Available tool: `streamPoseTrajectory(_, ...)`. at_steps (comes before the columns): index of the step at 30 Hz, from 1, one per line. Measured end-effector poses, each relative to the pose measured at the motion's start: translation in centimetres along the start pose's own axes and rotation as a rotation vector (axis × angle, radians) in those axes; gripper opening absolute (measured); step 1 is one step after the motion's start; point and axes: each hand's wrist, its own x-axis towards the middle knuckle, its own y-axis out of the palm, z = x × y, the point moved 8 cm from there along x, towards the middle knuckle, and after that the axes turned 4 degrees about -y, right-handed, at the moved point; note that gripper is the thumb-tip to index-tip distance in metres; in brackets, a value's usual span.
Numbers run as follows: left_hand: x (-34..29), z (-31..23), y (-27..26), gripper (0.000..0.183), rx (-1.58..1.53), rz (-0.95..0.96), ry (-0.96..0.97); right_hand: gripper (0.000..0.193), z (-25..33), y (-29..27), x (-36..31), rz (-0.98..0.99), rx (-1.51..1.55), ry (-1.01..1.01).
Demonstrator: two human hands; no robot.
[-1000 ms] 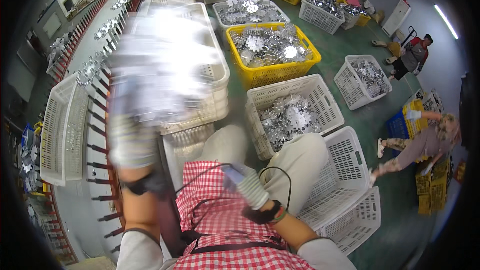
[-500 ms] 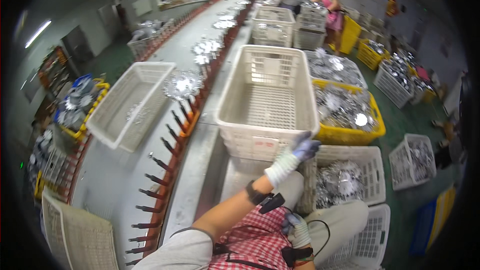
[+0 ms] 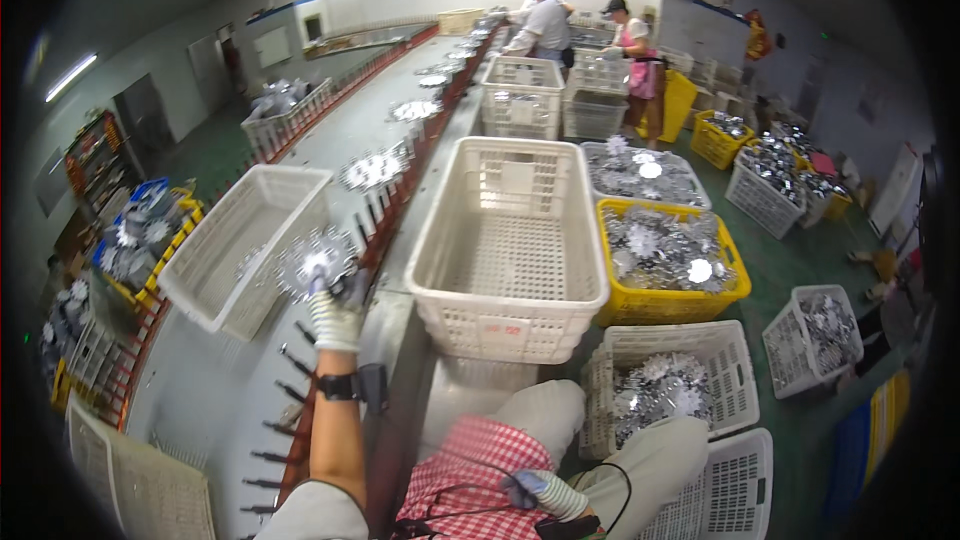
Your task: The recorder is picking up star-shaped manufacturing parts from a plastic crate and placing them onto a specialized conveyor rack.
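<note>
My left hand (image 3: 336,315), in a striped white glove with greyish fingers, reaches over the line on the left. Its fingers are apart, and the fingertips overlap the near edge of a shiny toothed metal disc (image 3: 312,252); no closed grip shows. This disc stands beside a row of dark upright pins (image 3: 290,355) along a reddish rail. My right hand (image 3: 545,493), gloved too, rests low over my lap near a black cord. Its fingers are curled, and what they hold, if anything, is hidden.
A large white crate (image 3: 505,325) stands before me. Right of it are a yellow crate (image 3: 675,312) and a white crate (image 3: 735,380) with metal discs. Another white crate (image 3: 215,275) sits on the line. Two people (image 3: 540,25) work at the far end.
My left hand has swung left from the near rim of the large white crate to the toothed disc. My right hand stays over my lap. The view has tilted up slightly.
</note>
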Motion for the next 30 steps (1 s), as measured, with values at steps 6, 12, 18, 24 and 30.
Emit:
streamPoseTrajectory(6, -8.6, -8.8, 5.8, 0.026, 1.204, 0.02, 0.898, 0.045, -1.4, 1.5, -0.1, 0.155, 0.102, 0.07)
streamPoseTrajectory(12, -4.9, -4.6, 14.2, 0.053, 1.667, 0.034, 0.981, 0.049, -2.4, -0.9, 0.4, -0.004, 0.083, 0.045)
streamPoseTrajectory(18, 5.8, -0.1, 8.9, 0.044, 0.193, 0.097, 0.038, 0.046, -1.4, 0.6, 0.5, 0.141, 0.286, -0.113)
streamPoseTrajectory(24, 12.2, -1.1, 0.5, 0.03, 0.305, 0.024, 0.05, 0.043, 2.1, 2.0, -0.9, 0.204, 0.181, -0.119)
streamPoseTrajectory(30, 2.4, -5.2, 7.1, 0.032, 0.316, 0.217, 0.284, 0.044, 4.9, 1.3, -2.0, 0.144, 0.037, -0.309)
